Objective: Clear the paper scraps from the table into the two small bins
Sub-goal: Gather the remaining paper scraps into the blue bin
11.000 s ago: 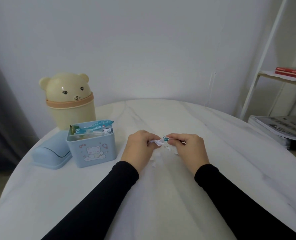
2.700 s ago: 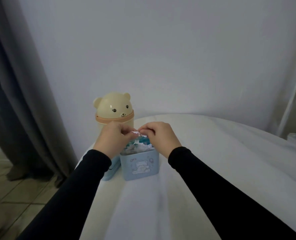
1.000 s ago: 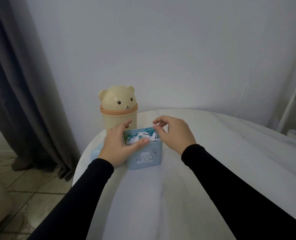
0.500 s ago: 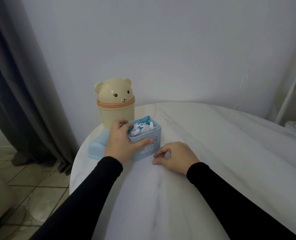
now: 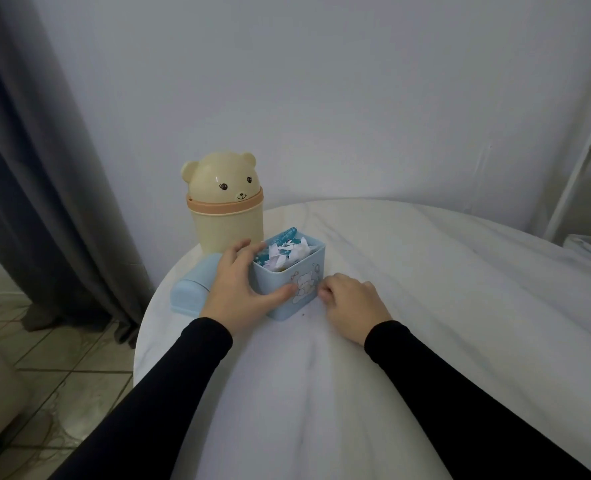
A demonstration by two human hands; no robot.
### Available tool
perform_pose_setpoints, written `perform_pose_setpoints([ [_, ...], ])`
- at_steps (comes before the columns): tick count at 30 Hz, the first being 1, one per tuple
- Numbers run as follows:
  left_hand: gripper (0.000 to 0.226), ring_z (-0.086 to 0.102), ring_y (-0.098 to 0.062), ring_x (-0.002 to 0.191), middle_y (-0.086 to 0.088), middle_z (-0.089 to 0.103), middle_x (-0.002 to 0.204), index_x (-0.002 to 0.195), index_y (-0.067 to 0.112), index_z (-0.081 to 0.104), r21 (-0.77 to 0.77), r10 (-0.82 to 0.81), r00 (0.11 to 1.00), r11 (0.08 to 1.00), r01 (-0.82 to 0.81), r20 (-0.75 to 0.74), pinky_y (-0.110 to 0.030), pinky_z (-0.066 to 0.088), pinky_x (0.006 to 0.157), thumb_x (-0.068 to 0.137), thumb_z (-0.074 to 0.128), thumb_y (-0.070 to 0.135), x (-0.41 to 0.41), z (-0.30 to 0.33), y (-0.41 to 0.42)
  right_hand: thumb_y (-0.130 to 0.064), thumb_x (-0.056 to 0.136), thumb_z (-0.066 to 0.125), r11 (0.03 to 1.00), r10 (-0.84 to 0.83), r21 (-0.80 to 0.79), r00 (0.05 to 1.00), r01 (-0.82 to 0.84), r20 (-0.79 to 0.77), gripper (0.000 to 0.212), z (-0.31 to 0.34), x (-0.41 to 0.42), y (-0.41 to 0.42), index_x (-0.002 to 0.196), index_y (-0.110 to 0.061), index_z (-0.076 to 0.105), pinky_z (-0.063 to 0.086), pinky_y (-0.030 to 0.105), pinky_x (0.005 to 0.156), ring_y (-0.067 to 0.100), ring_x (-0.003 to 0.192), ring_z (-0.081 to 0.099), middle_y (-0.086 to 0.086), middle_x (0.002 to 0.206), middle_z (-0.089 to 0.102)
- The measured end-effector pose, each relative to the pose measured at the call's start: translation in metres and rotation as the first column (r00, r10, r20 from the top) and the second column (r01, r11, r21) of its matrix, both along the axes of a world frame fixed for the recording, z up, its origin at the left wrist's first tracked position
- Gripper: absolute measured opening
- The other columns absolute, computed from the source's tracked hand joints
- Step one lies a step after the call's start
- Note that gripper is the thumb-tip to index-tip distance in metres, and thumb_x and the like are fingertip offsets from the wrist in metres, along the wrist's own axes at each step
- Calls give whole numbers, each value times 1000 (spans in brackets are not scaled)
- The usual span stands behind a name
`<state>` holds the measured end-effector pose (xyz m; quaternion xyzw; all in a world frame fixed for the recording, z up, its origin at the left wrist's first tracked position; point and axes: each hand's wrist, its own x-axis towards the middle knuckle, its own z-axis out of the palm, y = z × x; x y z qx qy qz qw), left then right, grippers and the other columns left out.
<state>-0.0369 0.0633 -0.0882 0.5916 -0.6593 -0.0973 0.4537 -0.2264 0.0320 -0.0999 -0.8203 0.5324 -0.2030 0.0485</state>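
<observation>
A small blue square bin (image 5: 304, 292) with a bear print stands near the table's left edge, filled with white and teal paper scraps (image 5: 285, 252). My left hand (image 5: 238, 285) grips it, thumb across the front wall and fingers on the left rim. My right hand (image 5: 351, 304) rests on the table just right of the bin, its fingers curled by the bin's lower corner; whether they pinch a scrap is hidden. Behind stands a cream bear-shaped bin (image 5: 224, 202) with its domed lid on. A few tiny dark crumbs (image 5: 302, 315) lie in front of the blue bin.
The blue bin's lid (image 5: 191, 292) lies on the white marbled table (image 5: 425, 306) left of my left hand, close to the edge. A grey curtain (image 5: 37, 168) hangs at the left over tiled floor. A white shelf frame (image 5: 578, 168) stands at the right.
My right hand came off the top of the blue bin and dropped onto the table beside it. My left hand keeps its hold on the bin, which has turned a little.
</observation>
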Motion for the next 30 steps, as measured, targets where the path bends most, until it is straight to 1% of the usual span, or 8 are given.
perform_pose_setpoints([
  [4, 84, 39, -12, 121, 10, 42, 122, 130, 21, 50, -32, 68, 998, 997, -68, 3, -18, 28, 96, 59, 82, 51, -6, 0, 0, -32, 90, 56, 997, 81, 8, 993, -82, 81, 12, 5, -1, 6, 96, -26, 64, 32, 31, 89, 11, 97, 58, -10, 100, 62],
  [7, 78, 38, -17, 122, 6, 44, 122, 131, 21, 50, -41, 126, 992, 991, -126, 9, -16, 25, 94, 64, 83, 42, -11, 0, -2, -36, 84, 64, 991, 116, 60, 989, -122, 89, 11, 6, 8, 11, 92, -31, 70, 29, 30, 89, 6, 96, 59, -12, 99, 66],
  [11, 75, 36, -18, 122, 3, 44, 124, 130, 22, 50, -31, 137, 990, 990, -138, -8, -16, 25, 94, 65, 82, 41, -14, -1, -3, -31, 85, 62, 993, 96, 59, 993, -100, 70, 8, 7, 13, 9, 86, -30, 70, 27, 31, 88, 8, 97, 60, -14, 100, 68],
  [18, 75, 36, -18, 121, 3, 44, 123, 130, 23, 50, -26, 142, 990, 990, -142, 6, -19, 26, 96, 65, 81, 45, -13, -1, -2, -23, 96, 46, 998, 65, -13, 990, -67, -128, 18, -1, 22, 3, 103, -23, 63, 28, 35, 86, 20, 107, 56, -4, 112, 64],
  [21, 75, 36, -15, 119, 6, 43, 121, 129, 23, 50, -28, 143, 990, 989, -143, 2, -18, 27, 93, 65, 81, 46, -14, -2, 0, -17, 95, 45, 996, -24, -82, 993, 33, 111, 18, 8, 16, -3, 97, -23, 63, 27, 32, 79, 19, 101, 59, -5, 104, 68],
  [24, 73, 35, -13, 118, 9, 41, 119, 129, 24, 49, -28, 141, 990, 990, -141, -1, -17, 26, 90, 66, 80, 45, -16, -1, 1, -17, 92, 54, 948, -12, -284, 904, 146, 427, 15, 25, 13, -5, 89, -22, 67, 30, 31, 77, 20, 90, 60, -9, 92, 70],
  [27, 75, 34, -13, 118, 7, 42, 119, 129, 23, 47, -25, 143, 990, 989, -144, -14, -18, 26, 91, 66, 80, 44, -17, -1, 1, -25, 93, 57, 907, 51, -395, 890, 149, 452, 14, 47, 19, -7, 90, -25, 71, 30, 33, 79, 18, 86, 58, -12, 91, 71],
  [30, 78, 35, -13, 118, 8, 42, 117, 130, 21, 44, -24, 153, 988, 988, -154, -24, -19, 29, 92, 65, 80, 46, -18, -1, 1, -32, 95, 53, 936, 54, -343, 925, 85, 376, 19, 68, 29, -11, 102, -31, 71, 25, 29, 83, 13, 89, 55, -11, 96, 70],
])
